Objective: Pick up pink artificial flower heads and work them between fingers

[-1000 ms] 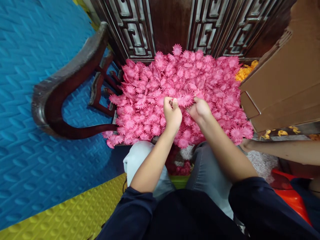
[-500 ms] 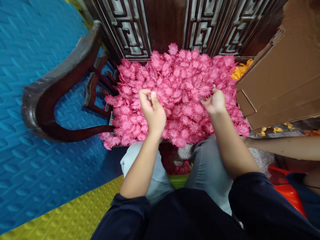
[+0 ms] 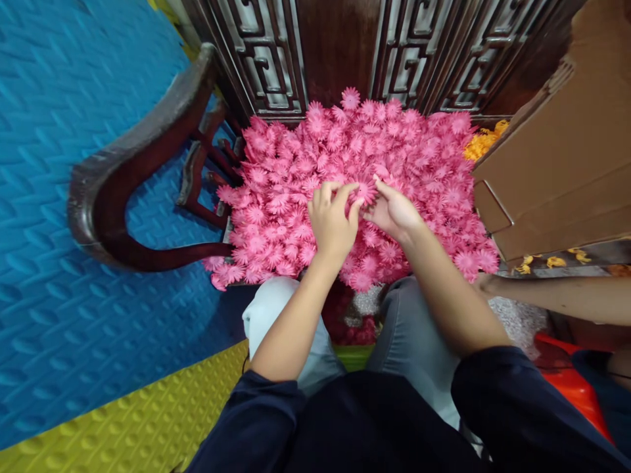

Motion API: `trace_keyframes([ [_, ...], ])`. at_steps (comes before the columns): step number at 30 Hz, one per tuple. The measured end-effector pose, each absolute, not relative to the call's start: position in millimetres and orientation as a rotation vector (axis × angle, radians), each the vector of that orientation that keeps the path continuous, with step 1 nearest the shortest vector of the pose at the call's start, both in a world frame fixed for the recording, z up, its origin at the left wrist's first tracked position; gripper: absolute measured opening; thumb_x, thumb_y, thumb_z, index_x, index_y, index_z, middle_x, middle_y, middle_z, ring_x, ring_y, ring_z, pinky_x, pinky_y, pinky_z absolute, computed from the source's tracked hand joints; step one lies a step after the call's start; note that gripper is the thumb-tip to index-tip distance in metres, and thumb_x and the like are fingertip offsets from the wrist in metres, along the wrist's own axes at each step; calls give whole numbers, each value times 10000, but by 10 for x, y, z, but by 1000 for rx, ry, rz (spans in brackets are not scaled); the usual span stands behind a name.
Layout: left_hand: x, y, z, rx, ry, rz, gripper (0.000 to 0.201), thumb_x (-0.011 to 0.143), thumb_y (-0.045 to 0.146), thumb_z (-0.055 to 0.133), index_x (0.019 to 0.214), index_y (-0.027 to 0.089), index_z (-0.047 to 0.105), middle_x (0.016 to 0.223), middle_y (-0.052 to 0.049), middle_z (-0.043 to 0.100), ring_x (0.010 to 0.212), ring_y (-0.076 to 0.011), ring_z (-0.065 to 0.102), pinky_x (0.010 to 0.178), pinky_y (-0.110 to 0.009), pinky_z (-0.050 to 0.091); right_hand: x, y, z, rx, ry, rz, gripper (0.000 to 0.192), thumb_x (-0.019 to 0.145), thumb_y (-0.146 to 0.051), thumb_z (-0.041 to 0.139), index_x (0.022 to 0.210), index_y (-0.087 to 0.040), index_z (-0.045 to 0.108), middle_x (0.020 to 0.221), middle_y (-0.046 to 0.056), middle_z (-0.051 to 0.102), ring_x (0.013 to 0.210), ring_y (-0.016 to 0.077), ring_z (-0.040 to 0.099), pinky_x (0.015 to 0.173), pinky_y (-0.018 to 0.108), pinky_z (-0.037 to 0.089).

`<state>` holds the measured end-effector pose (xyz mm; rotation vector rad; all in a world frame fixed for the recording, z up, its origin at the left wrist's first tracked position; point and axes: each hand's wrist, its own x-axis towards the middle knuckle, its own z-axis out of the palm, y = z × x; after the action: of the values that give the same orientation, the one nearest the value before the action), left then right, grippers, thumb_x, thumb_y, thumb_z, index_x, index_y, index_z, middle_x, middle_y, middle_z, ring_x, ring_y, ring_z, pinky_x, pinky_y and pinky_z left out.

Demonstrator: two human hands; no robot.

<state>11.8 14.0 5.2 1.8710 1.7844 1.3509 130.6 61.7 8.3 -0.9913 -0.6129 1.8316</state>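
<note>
Both hands have closed in from half a second ago: left hand (image 3: 331, 220) and right hand (image 3: 394, 211) pinch one pink flower (image 3: 365, 191) mid-heap (image 3: 296, 171). Cardboard box (image 3: 562, 151) crowds the heap's right edge; carved panel (image 3: 340, 46) behind.

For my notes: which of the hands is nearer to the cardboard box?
Right. The right hand lies on the pink flowers just left of the cardboard box; the left hand is farther left.

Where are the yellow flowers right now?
In the head view, the yellow flowers sit at the right edge of the pink flower pile, wedged against the cardboard box, far from both hands.
</note>
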Motion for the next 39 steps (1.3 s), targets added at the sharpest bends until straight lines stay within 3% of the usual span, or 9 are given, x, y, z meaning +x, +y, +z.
trace_keyframes([
  [6,172,183,-36,1832,1785,1418,212,803,389,616,976,309,707,1014,-84,593,1002,-269,484,941,-417,330,1357,626,65,-1009,-680,1754,124,868,-263,514,785,-209,589,645,-52,612,581,82,533,602,214,472],
  [11,162,217,-61,1757,1788,1513,148,781,398,643,787,268,714,921,-76,592,966,-261,488,938,-421,335,1361,607,39,-1061,-727,1712,111,829,-265,586,754,-190,616,603,-52,599,546,74,514,618,218,459],
  [16,145,235,-71,1775,1777,1507,219,787,423,630,704,221,653,867,-73,570,960,-261,484,928,-415,342,1344,574,26,-1049,-732,1699,82,826,-240,592,786,-191,645,633,-45,626,557,78,524,628,225,446],
  [26,333,274,-169,1650,1558,1615,238,869,378,534,722,196,497,836,-44,527,907,-203,493,885,-337,362,1287,652,53,-1129,-438,1800,339,882,-120,383,556,-185,453,472,-34,473,461,89,411,524,216,414],
  [32,353,194,-52,1267,1431,1861,305,895,458,464,741,198,426,758,0,445,739,-123,464,744,-257,395,1294,694,28,-1219,-298,1790,279,871,-125,344,633,-187,477,509,-24,486,486,105,432,507,229,394],
  [35,110,265,52,1107,1601,2027,221,909,351,487,764,193,435,753,17,426,728,-99,449,749,-236,392,1335,731,-7,-1305,-251,1591,252,902,-188,391,667,-186,480,529,-40,490,488,85,439,491,201,373],
  [39,-333,488,41,849,1779,1954,111,827,71,572,814,149,493,754,25,438,675,-64,425,739,-222,396,1322,706,-48,-1199,-411,1678,212,901,-278,481,711,-194,518,577,-44,525,519,81,479,534,208,423],
])
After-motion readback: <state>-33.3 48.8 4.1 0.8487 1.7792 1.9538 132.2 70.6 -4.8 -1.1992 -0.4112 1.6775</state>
